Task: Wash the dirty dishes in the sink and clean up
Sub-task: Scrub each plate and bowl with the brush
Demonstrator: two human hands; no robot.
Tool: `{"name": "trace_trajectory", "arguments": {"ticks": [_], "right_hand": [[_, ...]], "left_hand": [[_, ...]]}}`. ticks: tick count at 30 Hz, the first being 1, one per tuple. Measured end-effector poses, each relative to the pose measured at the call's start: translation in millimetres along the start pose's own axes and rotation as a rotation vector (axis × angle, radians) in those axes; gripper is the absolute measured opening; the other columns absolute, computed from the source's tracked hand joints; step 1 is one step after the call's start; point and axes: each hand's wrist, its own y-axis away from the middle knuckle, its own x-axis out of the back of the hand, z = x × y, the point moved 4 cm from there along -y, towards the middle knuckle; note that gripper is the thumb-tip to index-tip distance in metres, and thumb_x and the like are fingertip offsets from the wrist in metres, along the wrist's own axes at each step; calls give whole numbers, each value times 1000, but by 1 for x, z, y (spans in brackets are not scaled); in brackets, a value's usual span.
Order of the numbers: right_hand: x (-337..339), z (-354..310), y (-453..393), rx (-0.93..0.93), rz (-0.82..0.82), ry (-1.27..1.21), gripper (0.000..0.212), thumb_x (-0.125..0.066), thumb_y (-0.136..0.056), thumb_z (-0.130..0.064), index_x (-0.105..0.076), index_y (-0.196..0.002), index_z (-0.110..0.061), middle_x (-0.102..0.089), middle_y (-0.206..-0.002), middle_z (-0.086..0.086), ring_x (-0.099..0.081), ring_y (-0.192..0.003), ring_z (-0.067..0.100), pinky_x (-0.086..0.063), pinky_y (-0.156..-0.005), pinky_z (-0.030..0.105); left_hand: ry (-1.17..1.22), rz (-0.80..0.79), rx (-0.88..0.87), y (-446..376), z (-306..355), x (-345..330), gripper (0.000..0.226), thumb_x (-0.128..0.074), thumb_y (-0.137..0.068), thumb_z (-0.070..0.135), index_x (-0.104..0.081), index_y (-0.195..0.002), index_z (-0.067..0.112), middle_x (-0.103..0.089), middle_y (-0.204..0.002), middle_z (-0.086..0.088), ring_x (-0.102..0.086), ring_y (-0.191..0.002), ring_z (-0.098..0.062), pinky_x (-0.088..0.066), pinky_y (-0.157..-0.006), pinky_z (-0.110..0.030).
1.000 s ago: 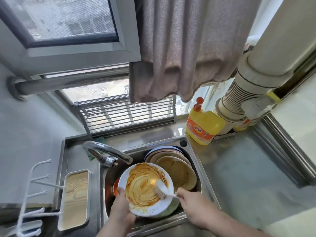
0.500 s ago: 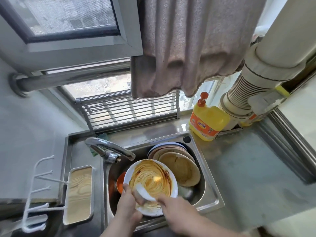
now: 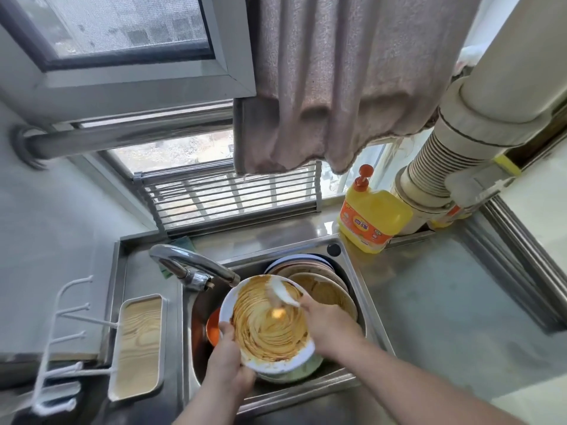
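Over the steel sink (image 3: 357, 273), my left hand (image 3: 228, 358) grips the near-left rim of a white plate (image 3: 270, 329) smeared all over with orange-brown sauce. My right hand (image 3: 329, 325) grips a white dish brush (image 3: 282, 291), whose blurred head lies on the plate's far edge. Behind the plate a stack of dirty brown-stained plates (image 3: 325, 286) leans in the sink. An orange dish (image 3: 213, 328) peeks out at the left of the basin, and a pale green bowl (image 3: 294, 371) shows under the held plate.
The chrome tap (image 3: 196, 262) arches over the sink's left side. A yellow detergent bottle (image 3: 371, 216) stands at the back right, by a ribbed duct. A wood-lined tray (image 3: 139, 345) and white hook rack (image 3: 58, 338) sit left. Steel counter (image 3: 445, 302) stretches right.
The brush swept from the plate's near-left part up to its far edge, spreading the sauce in swirls. My left hand keeps hold of the plate.
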Motion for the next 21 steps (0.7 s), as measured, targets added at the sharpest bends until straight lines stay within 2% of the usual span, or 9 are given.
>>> {"name": "trace_trajectory", "arguments": {"ticks": [3, 5, 7, 9, 11, 13, 15, 18, 21], "right_hand": [[-11, 30, 44, -52, -48, -23, 13, -32, -105, -44, -38, -113, -36, -67, -100, 10, -67, -94, 38, -53, -79, 41], [-31, 7, 70, -1, -155, -63, 15, -32, -104, -47, -39, -117, -43, -68, -110, 15, -68, -104, 35, -52, -87, 40], [-40, -34, 67, 58, -199, -97, 19, -32, -105, -44, -43, -121, -44, -68, -115, 16, -66, -107, 35, -52, -91, 42], [-36, -52, 30, 83, -122, -65, 22, -30, -108, -37, -44, -124, -42, -68, -116, 15, -65, -104, 37, -53, -88, 43], [-13, -31, 0, -5, -30, -6, 26, -28, -107, -28, -42, -122, -45, -68, -111, 11, -65, -96, 37, -55, -82, 44], [-3, 7, 9, -71, -37, 68, 19, -29, -105, -26, -40, -112, -40, -68, -104, 9, -65, -91, 36, -54, -75, 42], [-17, 27, 44, -104, -80, 31, 11, -30, -106, -32, -38, -113, -35, -68, -106, 11, -66, -97, 36, -52, -79, 43], [-42, -8, 73, -29, -194, -109, 21, -32, -104, -44, -42, -122, -45, -69, -120, 15, -66, -111, 34, -51, -93, 40], [-41, -45, 37, 71, -122, -82, 23, -29, -109, -38, -44, -125, -41, -69, -115, 14, -66, -106, 36, -52, -88, 43]], "left_hand": [[0, 13, -66, -8, 17, 9, 60, -28, -110, 54, -47, -147, 11, -67, -119, -23, -64, -100, -37, -50, -97, -61], [-9, 40, -59, -6, 16, 10, 56, -30, -108, 56, -50, -141, 15, -65, -129, -26, -63, -107, -42, -46, -102, -69], [-41, 92, -8, 0, 4, 10, 62, -35, -104, 63, -53, -141, 16, -65, -133, -27, -64, -114, -46, -54, -86, -71], [-29, 57, 42, -2, -5, 9, 68, -36, -103, 66, -53, -146, 16, -66, -132, -27, -65, -117, -46, -58, -78, -65], [-17, 40, 7, 0, -2, 3, 64, -33, -106, 61, -51, -147, 15, -69, -128, -25, -67, -111, -41, -57, -84, -62], [-37, 27, -58, 1, 9, 1, 58, -29, -109, 55, -49, -147, 16, -69, -127, -22, -67, -105, -37, -52, -94, -60], [-45, 8, -93, -2, 21, 3, 53, -28, -110, 51, -48, -146, 17, -68, -126, -21, -67, -105, -37, -49, -98, -63], [-118, 69, -131, 3, 16, 2, 45, -32, -110, 49, -49, -142, 23, -68, -122, -21, -68, -100, -39, -53, -90, -64], [-122, 95, -121, 11, 3, 1, 43, -30, -112, 46, -48, -145, 26, -68, -116, -21, -67, -100, -41, -49, -99, -70]]}}
